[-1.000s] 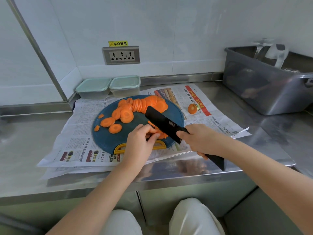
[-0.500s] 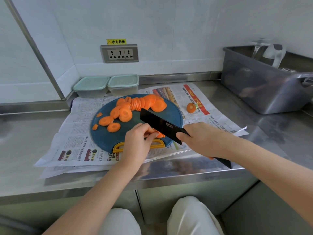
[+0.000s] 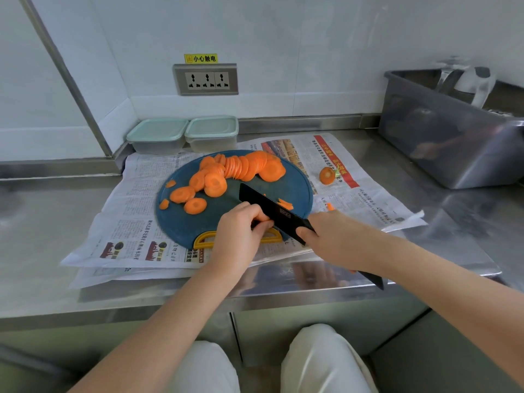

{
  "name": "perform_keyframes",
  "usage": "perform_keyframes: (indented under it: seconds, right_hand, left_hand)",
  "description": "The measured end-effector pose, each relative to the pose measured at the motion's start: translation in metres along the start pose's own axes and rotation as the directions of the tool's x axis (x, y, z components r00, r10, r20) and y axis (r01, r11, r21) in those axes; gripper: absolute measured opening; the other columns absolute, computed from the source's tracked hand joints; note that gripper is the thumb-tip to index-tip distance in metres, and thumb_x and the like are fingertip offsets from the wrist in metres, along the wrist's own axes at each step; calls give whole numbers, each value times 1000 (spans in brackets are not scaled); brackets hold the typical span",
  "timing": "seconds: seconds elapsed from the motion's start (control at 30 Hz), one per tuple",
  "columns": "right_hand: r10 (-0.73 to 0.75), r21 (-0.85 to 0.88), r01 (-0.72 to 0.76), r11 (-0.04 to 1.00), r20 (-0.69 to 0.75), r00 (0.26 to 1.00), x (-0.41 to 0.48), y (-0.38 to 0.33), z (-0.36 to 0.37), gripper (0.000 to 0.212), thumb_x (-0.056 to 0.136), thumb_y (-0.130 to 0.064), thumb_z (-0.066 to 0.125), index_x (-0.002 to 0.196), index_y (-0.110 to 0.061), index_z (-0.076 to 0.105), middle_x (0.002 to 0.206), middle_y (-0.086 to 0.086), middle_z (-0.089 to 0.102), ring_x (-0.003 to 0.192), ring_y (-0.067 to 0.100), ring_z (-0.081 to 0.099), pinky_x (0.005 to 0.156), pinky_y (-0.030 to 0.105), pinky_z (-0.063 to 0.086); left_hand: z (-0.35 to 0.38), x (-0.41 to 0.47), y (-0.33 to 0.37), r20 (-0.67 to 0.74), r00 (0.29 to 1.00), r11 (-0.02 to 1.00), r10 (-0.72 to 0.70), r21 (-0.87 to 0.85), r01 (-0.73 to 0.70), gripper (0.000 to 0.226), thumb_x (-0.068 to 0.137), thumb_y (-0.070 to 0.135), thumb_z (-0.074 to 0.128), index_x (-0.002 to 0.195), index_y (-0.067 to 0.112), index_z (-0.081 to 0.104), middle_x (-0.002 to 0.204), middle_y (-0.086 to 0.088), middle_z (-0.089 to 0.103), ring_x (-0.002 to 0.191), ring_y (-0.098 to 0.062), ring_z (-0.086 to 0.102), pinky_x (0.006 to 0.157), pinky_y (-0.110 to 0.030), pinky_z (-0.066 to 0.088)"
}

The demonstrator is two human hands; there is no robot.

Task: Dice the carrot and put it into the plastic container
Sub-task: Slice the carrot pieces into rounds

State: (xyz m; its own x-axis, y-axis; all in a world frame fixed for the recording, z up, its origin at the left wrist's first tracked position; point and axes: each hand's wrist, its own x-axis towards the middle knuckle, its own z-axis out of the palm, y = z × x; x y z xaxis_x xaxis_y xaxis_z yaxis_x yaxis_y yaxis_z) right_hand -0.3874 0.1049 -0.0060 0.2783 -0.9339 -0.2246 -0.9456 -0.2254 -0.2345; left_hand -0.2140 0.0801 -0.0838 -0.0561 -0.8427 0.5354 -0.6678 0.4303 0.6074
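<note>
Carrot rounds [image 3: 215, 183] on round blue board [image 3: 181, 226]

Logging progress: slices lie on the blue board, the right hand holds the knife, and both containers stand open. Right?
Not quite: the head view shows both containers with lids on, not open. The slices do lie on the blue board, and the right hand holds the knife.

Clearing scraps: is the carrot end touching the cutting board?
Apart. Head view: carrot end lies on newspaper, printed paper showing between it and the cutting board.
</note>
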Motion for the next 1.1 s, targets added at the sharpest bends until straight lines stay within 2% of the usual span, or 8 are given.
perform_keyframes:
  seconds: [0.2, 0.37, 0.43, 0.53, 0.67, 0.83, 1.0, 1.1]
  right_hand:
    - [34, 100, -34, 994, 3, 999, 8, 4, 4, 34, 101, -40, 35, 76, -19, 41, 73, 2, 48, 61, 12, 47, 50, 22, 35]
    - [8, 126, -5, 992, -20, 1000, 19, -3, -3, 33, 104, -32, 29, 95, -9, 51, 73, 1, 42, 76, 22, 50, 64, 30, 38]
    - [-17, 121, 18, 992, -16, 1000, 17, -5, -7, 33, 105, -31, 30, 96, -8, 51, 74, 1, 40, 70, 18, 48, 59, 30, 39]
    - [-20, 193, 10, 981, 51, 999, 17, 2, -14, 34, 102, -36, 38, 83, -9, 49, 70, 6, 51, 50, 13, 47, 43, 20, 40]
    - [47, 409, -94, 908, 122, 991, 15, 22, -35, 31, 100, -36, 44, 84, -10, 50, 57, 3, 49, 38, 12, 42, 39, 22, 42]
    - [156, 471, -151, 869, 30, 987, 7, 61, -62, 36, 99, -37, 47, 73, -12, 45, 46, -1, 43, 37, 15, 38, 41, 25, 39]
    - [225, 479, -193, 856, -10, 974, -2, 95, -68, 37, 99, -35, 46, 73, -10, 45, 47, 2, 43, 38, 17, 37, 40, 26, 39]
    - [254, 519, -203, 830, -29, 967, -9, 110, -68, 36, 99, -34, 47, 72, -10, 45, 47, 2, 43, 38, 18, 37, 39, 25, 37]
  left_hand:
    - [3, 2, -1, -46, 998, 999, -32, 32, 33, 9, 76, 7, 76, 73, 7, 67, 78, -4, 64, 69, -19, 61, 64, -41, 52]
    - [2, 2, 0, -55, 998, 998, -41, 34, 43, 8, 76, 2, 75, 74, 6, 68, 77, -5, 64, 67, -20, 63, 63, -43, 54]
    - [2, 2, 2, -58, 997, 998, -41, 40, 44, 9, 76, 1, 75, 74, 6, 67, 76, -5, 63, 67, -19, 63, 63, -42, 54]
    - [1, 2, 2, -57, 997, 998, -51, 35, 53, 10, 76, 2, 75, 74, 7, 67, 77, -3, 62, 68, -16, 62, 64, -35, 54]
    - [0, 3, 5, -40, 996, 996, -83, 34, 85, 8, 76, 4, 77, 76, 9, 70, 79, 4, 58, 69, -9, 59, 67, -12, 46]
    - [-9, 9, 6, 15, 994, 991, -111, 78, 110, 8, 74, 8, 79, 74, 12, 72, 83, 4, 60, 71, -8, 58, 70, -22, 50]
    - [-12, 27, 30, -8, 996, 987, -85, 135, 85, 5, 85, 11, 69, 88, 11, 73, 93, -1, 63, 76, -6, 55, 69, -12, 39]
    - [11, 38, 62, 174, 983, 996, -53, 78, 39, 15, 88, 20, 66, 102, 16, 69, 98, 4, 60, 73, -1, 57, 66, -7, 40]
